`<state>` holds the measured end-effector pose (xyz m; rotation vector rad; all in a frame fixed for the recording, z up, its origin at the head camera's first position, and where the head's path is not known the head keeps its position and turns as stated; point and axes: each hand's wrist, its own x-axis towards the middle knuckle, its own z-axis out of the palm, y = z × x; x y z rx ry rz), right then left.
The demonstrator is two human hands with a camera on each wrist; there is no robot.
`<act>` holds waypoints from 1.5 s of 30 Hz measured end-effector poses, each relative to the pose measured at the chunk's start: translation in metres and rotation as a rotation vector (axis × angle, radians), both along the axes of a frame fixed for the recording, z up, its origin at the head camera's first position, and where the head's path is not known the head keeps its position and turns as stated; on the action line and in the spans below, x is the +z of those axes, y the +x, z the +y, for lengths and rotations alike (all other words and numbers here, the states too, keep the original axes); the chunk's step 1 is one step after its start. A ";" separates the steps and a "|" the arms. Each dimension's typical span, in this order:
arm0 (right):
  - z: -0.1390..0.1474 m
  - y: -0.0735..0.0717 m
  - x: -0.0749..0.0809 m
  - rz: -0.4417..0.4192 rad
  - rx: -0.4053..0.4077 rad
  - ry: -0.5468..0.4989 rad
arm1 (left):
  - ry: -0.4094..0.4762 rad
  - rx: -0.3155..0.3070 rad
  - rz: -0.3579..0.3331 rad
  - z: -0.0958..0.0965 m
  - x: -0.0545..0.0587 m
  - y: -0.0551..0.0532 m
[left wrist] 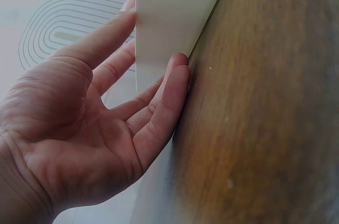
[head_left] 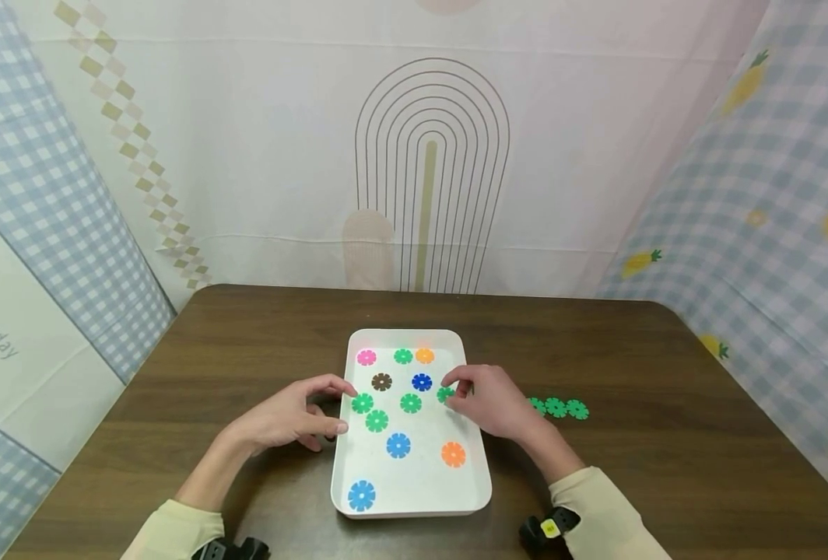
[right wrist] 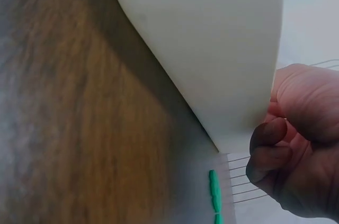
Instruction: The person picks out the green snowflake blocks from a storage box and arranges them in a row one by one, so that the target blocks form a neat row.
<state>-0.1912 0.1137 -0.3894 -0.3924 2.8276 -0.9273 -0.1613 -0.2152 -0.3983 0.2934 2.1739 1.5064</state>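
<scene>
A white tray [head_left: 428, 498] holds several notched plastic interlocking discs in various colours. My right hand [head_left: 487, 398] reaches over the tray's right rim, thumb and index finger pinching a green disc [head_left: 445, 394]. In the right wrist view the other fingers of the right hand [right wrist: 296, 139] curl beside the tray wall [right wrist: 212, 38], which hides the disc. My left hand [head_left: 291, 412] rests at the left rim with loosely bent fingers, its index fingertip close to another green disc [head_left: 362, 403]. The left wrist view shows the left hand [left wrist: 100, 113] with its fingertips along the tray's side [left wrist: 167, 17].
A row of joined green discs [head_left: 556, 407] lies on the brown wooden table [head_left: 274, 334], right of the tray. Inside the tray are also blue discs [head_left: 398, 446], an orange disc [head_left: 453, 454], a brown disc [head_left: 381, 382] and a pink disc [head_left: 366, 357]. A patterned curtain [head_left: 274, 155] hangs behind.
</scene>
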 end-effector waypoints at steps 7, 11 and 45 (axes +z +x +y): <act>-0.004 -0.002 0.000 0.002 0.050 0.097 | -0.005 0.000 0.000 0.001 0.000 0.000; -0.006 -0.003 0.003 -0.010 0.078 0.151 | -0.006 0.001 0.003 0.001 0.000 0.000; -0.013 -0.010 0.006 0.011 0.155 0.319 | -0.006 -0.003 0.018 0.000 0.001 0.001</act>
